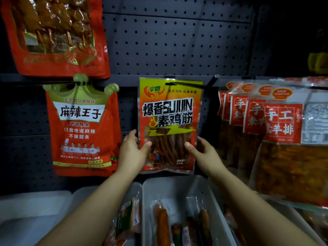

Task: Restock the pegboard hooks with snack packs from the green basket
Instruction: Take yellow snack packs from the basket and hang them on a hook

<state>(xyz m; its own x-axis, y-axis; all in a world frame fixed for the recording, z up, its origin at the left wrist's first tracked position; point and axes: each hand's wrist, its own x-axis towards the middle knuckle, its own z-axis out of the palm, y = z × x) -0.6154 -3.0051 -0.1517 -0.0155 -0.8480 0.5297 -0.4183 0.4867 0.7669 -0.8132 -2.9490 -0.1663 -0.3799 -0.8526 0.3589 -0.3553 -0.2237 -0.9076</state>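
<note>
orange and yellow snack pack [168, 125] hangs by its top slot on a black hook [188, 84] of the grey pegboard [177, 41]. left hand [132, 151] grips its lower left edge, right hand [204, 153] grips its lower right edge, thumbs on the front. white bins [181, 185] with sausages stand below.

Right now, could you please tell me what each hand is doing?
Left hand: holding the yellow-orange snack pack at its lower left edge.
Right hand: holding the same pack's lower right edge.
</note>
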